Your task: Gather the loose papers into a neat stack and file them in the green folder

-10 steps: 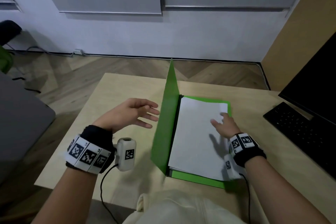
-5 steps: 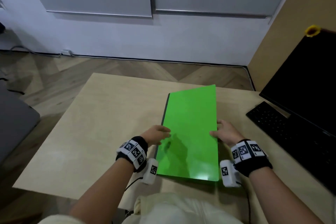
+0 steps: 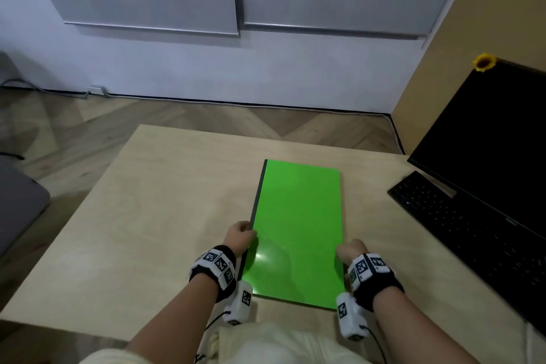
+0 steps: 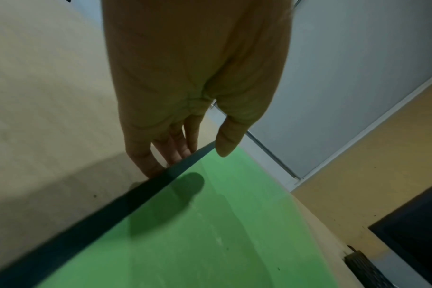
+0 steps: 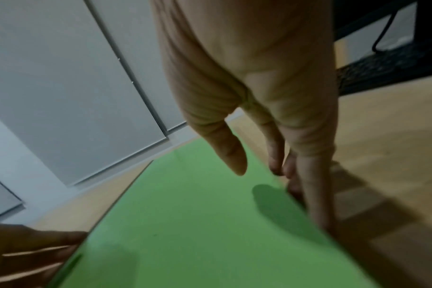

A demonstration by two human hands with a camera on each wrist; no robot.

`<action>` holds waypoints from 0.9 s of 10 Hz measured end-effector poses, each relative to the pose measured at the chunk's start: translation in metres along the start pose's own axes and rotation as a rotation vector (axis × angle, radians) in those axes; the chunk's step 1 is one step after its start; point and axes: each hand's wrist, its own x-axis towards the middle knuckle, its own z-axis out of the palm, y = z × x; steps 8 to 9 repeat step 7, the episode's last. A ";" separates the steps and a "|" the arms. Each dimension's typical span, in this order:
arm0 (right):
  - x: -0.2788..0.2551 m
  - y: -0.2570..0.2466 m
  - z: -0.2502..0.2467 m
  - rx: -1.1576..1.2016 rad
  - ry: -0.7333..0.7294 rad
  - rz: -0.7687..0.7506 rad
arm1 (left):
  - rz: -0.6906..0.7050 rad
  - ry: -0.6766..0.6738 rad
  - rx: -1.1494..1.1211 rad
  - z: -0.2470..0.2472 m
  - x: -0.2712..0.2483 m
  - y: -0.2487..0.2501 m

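Observation:
The green folder [image 3: 298, 224] lies closed on the wooden table [image 3: 147, 230], dark spine to the left. No papers show; the cover hides whatever is inside. My left hand [image 3: 239, 235] stands at the spine. In the left wrist view its straight fingers [image 4: 160, 155] touch the spine of the folder [image 4: 210, 233], and the thumb hovers above the cover. My right hand [image 3: 350, 250] stands at the opposite long edge. Its fingers [image 5: 313, 194] run down that edge of the folder [image 5: 185, 224], thumb off the cover.
A black keyboard [image 3: 461, 224] and a dark monitor [image 3: 496, 139] with a yellow flower [image 3: 484, 62] on its corner stand at the right. Bare tabletop stretches left of the folder. A grey seat [image 3: 17, 204] stands beyond the table's left edge.
The raised cover has come down over the white papers, closing the folder. Both hands have moved to its long edges, nearer to me.

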 end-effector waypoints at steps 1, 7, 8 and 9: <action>-0.007 -0.022 0.016 -0.080 0.002 -0.023 | -0.005 -0.010 0.016 -0.012 0.002 0.001; -0.020 -0.085 0.042 0.222 -0.073 -0.139 | -0.087 -0.024 -0.109 -0.109 0.043 -0.013; -0.020 -0.085 0.042 0.222 -0.073 -0.139 | -0.087 -0.024 -0.109 -0.109 0.043 -0.013; -0.020 -0.085 0.042 0.222 -0.073 -0.139 | -0.087 -0.024 -0.109 -0.109 0.043 -0.013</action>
